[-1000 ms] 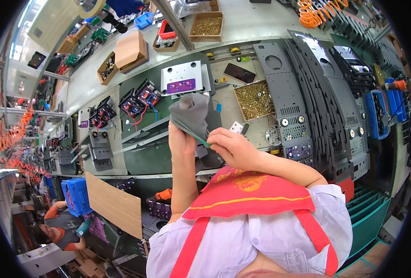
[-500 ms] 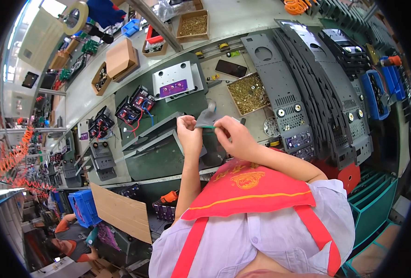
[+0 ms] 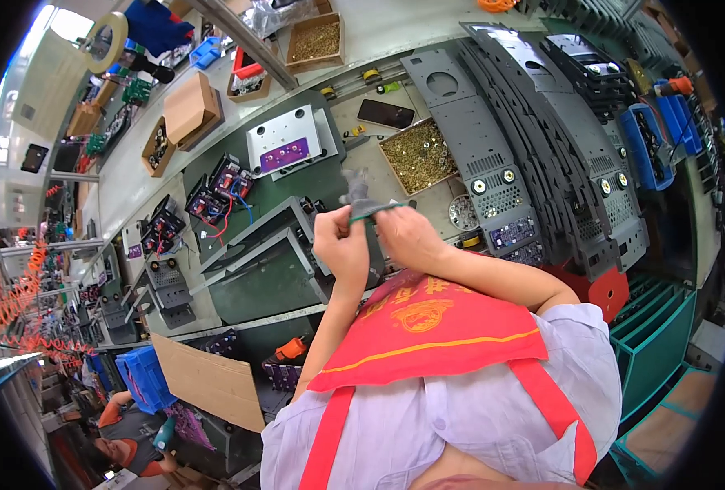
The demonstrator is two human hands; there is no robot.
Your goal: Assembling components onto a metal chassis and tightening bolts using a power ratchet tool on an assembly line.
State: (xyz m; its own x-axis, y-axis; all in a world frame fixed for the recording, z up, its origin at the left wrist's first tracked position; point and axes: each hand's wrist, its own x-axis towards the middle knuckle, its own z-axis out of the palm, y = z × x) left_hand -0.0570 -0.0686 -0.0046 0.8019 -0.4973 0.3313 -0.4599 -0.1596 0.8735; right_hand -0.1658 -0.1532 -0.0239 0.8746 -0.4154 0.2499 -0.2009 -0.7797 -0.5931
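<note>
Grey glove point(image 3: 366, 204), cuff point(image 3: 367, 215) pinched by left fingers point(image 3: 335, 226), right fingers point(image 3: 395, 222)

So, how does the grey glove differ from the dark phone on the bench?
The grey glove is bunched, soft-looking fabric with a green edge, while the phone is a flat rectangle with a smooth, dark face. The left hand and right hand hold the glove above the bench, whereas the phone lies on it, with neither hand touching it.
</note>
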